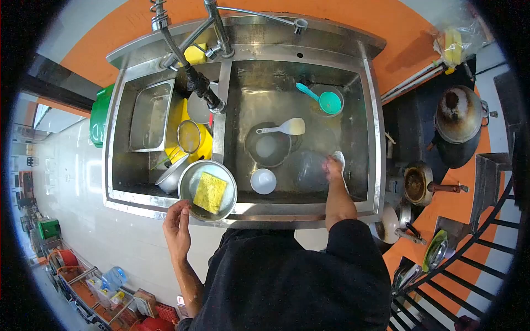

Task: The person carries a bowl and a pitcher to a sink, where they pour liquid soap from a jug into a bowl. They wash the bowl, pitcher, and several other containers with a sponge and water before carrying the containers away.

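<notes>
My left hand (178, 220) grips the rim of a round metal bowl (187, 175) at the sink's front edge, fingers closed on it. A yellow sponge (210, 192) lies inside this bowl. Over the right basin, my right hand (332, 167) is closed around a pale, shiny spoon-shaped utensil (339, 158) close to the basin's right wall. To its left, a white rice paddle (290, 127) lies across a round pan (269, 144) in the cloudy water. A small white bowl (263, 181) sits near the front wall, and a turquoise ladle (329, 102) rests at the back right.
The left basin holds a rectangular steel pan (150, 117), a strainer (189, 137) and other dishes. A spring-hose faucet (201, 88) hangs over the divider. Pots, including a handled saucepan (417, 183), stand right of the sink, near a black railing (461, 248).
</notes>
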Motion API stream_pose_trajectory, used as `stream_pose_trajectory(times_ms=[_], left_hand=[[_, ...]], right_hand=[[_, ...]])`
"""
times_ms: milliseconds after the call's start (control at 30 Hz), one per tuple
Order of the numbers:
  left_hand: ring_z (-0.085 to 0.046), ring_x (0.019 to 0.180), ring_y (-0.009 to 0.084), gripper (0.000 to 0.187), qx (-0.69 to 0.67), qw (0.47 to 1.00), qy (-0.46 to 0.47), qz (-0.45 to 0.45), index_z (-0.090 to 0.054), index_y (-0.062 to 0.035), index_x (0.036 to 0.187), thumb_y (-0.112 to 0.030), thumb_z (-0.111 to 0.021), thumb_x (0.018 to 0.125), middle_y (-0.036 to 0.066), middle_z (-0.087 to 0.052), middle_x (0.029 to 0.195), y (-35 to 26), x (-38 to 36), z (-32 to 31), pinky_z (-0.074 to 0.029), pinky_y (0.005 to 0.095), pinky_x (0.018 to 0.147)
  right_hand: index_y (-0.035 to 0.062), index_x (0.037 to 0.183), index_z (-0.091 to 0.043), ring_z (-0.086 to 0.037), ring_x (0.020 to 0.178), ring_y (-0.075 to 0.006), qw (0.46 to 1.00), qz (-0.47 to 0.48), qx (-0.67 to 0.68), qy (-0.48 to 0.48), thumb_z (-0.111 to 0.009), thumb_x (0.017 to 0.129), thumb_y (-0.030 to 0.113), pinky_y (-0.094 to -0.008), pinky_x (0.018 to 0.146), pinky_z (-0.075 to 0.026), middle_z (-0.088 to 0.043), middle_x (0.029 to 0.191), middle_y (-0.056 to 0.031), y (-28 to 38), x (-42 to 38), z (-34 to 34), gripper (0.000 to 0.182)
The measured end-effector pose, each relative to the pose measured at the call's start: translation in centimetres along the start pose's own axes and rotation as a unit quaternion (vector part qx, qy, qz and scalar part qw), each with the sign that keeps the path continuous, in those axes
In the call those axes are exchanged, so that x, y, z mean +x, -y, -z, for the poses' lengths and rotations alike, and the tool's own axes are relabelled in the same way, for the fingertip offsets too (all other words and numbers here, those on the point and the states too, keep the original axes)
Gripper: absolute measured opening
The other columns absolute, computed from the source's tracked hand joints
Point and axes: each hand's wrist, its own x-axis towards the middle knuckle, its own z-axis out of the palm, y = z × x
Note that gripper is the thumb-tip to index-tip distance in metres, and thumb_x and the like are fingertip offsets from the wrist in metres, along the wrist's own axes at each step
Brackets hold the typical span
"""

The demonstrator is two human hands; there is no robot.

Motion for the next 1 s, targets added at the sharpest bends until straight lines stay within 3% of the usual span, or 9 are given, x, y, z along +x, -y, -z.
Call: stream_pose_trajectory(times_ms=[200,433,633,767,833,867,900,933,1000], left_hand=[[-0.062,0.100,0.0164,0.022,0.017,1.000,0.001,-0.017,-0.062,0.0019,0.114,-0.015,-0.057,0.099,0.010,-0.066,0.110,-0.7,0.3,0.3,-0.048,0.0292,0.090],[-0.062,0.100,0.0164,0.022,0.011,0.999,-0.023,-0.028,-0.062,0.0021,0.114,-0.015,-0.056,0.100,0.010,-0.066,0.107,0.1,0.3,1.4,-0.048,0.0297,0.089],[-0.063,0.099,0.0177,0.021,0.035,0.998,-0.048,-0.016,-0.062,0.0017,0.113,-0.014,-0.055,0.100,0.010,-0.067,0.106,0.3,-0.4,2.5,-0.048,0.0309,0.090],[-0.063,0.100,0.0177,0.022,0.039,0.995,-0.081,-0.036,-0.062,0.0015,0.114,-0.014,-0.056,0.100,0.011,-0.066,0.109,1.3,-1.0,3.8,-0.048,0.0303,0.089],[-0.063,0.100,0.0174,0.022,0.039,0.995,-0.087,-0.024,-0.062,0.0017,0.114,-0.014,-0.056,0.100,0.010,-0.066,0.109,1.3,-1.5,4.3,-0.048,0.0299,0.089],[-0.063,0.099,0.0171,0.023,0.035,0.995,-0.090,-0.013,-0.062,0.0019,0.114,-0.015,-0.056,0.100,0.010,-0.066,0.109,1.3,-1.6,4.4,-0.048,0.0296,0.089],[-0.063,0.099,0.0171,0.023,0.032,0.995,-0.091,-0.012,-0.062,0.0019,0.114,-0.015,-0.056,0.100,0.010,-0.066,0.109,1.4,-1.8,4.5,-0.048,0.0296,0.089],[-0.063,0.099,0.0169,0.023,0.021,0.995,-0.095,0.003,-0.062,0.0020,0.114,-0.015,-0.056,0.100,0.010,-0.066,0.109,1.7,-1.9,4.4,-0.048,0.0293,0.088],[-0.063,0.099,0.0168,0.024,0.008,0.995,-0.096,0.019,-0.062,0.0022,0.114,-0.016,-0.056,0.100,0.009,-0.066,0.109,2.2,-1.9,4.2,-0.048,0.0291,0.088]], right_hand=[[0.0151,0.094,-0.065,-0.047,0.052,-0.0108,0.964,-0.040,-0.146,-0.220,-0.069,0.090,0.036,-0.0269,0.044,-0.033,-0.051,0.063,0.0012,1.7,-4.5,-1.7,0.022],[0.0102,0.100,-0.066,-0.047,0.057,-0.0113,0.987,-0.017,-0.009,-0.158,-0.069,0.089,0.040,-0.0305,0.053,-0.037,-0.056,0.071,0.0025,-0.5,-0.6,0.4,0.032],[0.0100,0.079,-0.063,-0.046,0.058,-0.0083,0.917,0.298,-0.112,-0.239,-0.074,0.087,0.037,-0.0283,0.055,-0.037,-0.055,0.068,0.0036,-0.1,-1.8,-2.7,0.030],[0.0078,0.076,-0.061,-0.055,0.067,-0.0092,0.936,0.306,-0.171,0.011,-0.077,0.085,0.018,-0.0266,0.065,-0.044,-0.062,0.073,0.0031,1.8,-1.0,1.3,0.021],[0.0037,0.087,-0.066,-0.066,0.087,-0.0170,0.930,0.086,-0.175,0.311,-0.077,0.081,0.018,-0.0315,0.077,-0.053,-0.071,0.091,-0.0077,1.5,2.2,6.6,0.019],[0.0037,0.087,-0.066,-0.066,0.087,-0.0170,0.929,0.088,-0.176,0.313,-0.077,0.081,0.018,-0.0315,0.077,-0.053,-0.071,0.091,-0.0077,1.8,0.6,6.1,0.019],[0.0024,0.096,-0.067,-0.066,0.098,-0.0257,0.796,0.175,-0.545,0.199,-0.078,0.078,0.022,-0.0361,0.085,-0.053,-0.069,0.101,-0.0156,2.7,-2.4,5.1,0.029],[0.0012,0.104,-0.068,-0.065,0.108,-0.0345,0.523,0.231,-0.819,0.049,-0.079,0.074,0.027,-0.0407,0.094,-0.053,-0.067,0.111,-0.0236,3.6,-5.0,3.9,0.041],[0.0002,0.109,-0.067,-0.064,0.110,-0.0361,0.573,0.170,-0.801,-0.029,-0.080,0.073,0.031,-0.0425,0.094,-0.052,-0.065,0.115,-0.0241,5.2,-7.5,0.8,0.049]])
